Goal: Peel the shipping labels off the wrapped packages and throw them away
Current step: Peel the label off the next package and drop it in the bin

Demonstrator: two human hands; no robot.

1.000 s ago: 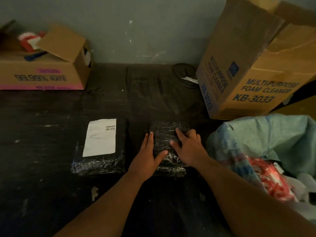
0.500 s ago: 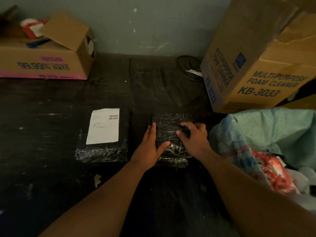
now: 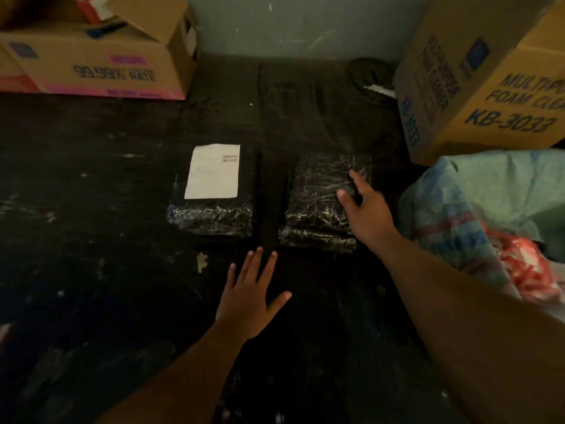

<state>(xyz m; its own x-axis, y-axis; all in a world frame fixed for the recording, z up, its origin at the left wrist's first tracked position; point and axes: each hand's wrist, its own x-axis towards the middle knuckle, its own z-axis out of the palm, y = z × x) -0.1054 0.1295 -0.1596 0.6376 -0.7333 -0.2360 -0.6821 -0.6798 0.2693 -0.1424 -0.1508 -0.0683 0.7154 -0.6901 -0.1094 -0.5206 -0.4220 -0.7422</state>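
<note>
Far left, an open cardboard box (image 3: pixel 94 65) printed "99.99% RATE" stands on the dark counter (image 3: pixel 91 240) against the wall; a red-and-white item and something blue show inside it, too dim to identify. Toward the middle lies a wrapped package (image 3: pixel 214 191) in dark film with a white shipping label (image 3: pixel 213 171) stuck flat on its top face, barcode at the upper right corner. The left hand (image 3: pixel 249 301) is released, fingers straight and spread, flat over the counter just in front of the gap between the packages, touching neither. Just right of that gap sits a second wrapped package (image 3: pixel 318 197), with no label visible on its top. The right hand (image 3: pixel 365 209) rests on its right side, thumb and forefinger on the film; whether it grips cannot be told. Behind it lies a dark round object (image 3: pixel 370 81), unclear. Far right, a tilted "FOAM CLEANER KB-3033" carton (image 3: pixel 477 81), contents hidden, leans above a pale open sack (image 3: pixel 489 191) holding red-and-white crumpled material (image 3: pixel 526 270).
</note>
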